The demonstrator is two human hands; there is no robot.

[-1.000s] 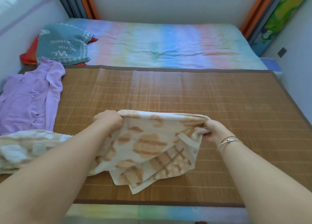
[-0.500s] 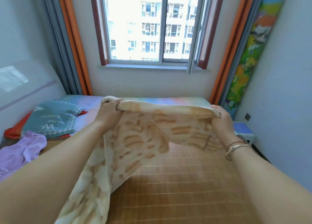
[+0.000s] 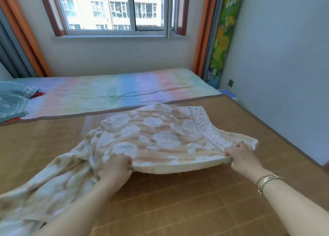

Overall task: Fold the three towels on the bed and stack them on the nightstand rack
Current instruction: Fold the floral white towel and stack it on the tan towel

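Note:
A cream and peach towel (image 3: 156, 138) with raised white flowers lies spread on the bamboo mat (image 3: 195, 200) of the bed. Its far part is flat; a lace-like white band runs along its right end. My left hand (image 3: 115, 168) grips the near edge in the middle. At the near right corner my right hand (image 3: 240, 154), with bracelets on the wrist, pinches the edge. The towel's left end trails in loose folds toward the lower left, past my left forearm. No other towel and no rack are in view.
A teal pillow (image 3: 12, 102) over something red lies at the far left on the rainbow sheet (image 3: 115, 91). Beyond are a window, orange curtains and a colourful rolled mat (image 3: 222, 40) in the corner. A grey wall closes the right side.
The towel, held up in the air half a second ago, has been swung down and now lies on the mat. Both hands keep their hold. The view has tilted down and right.

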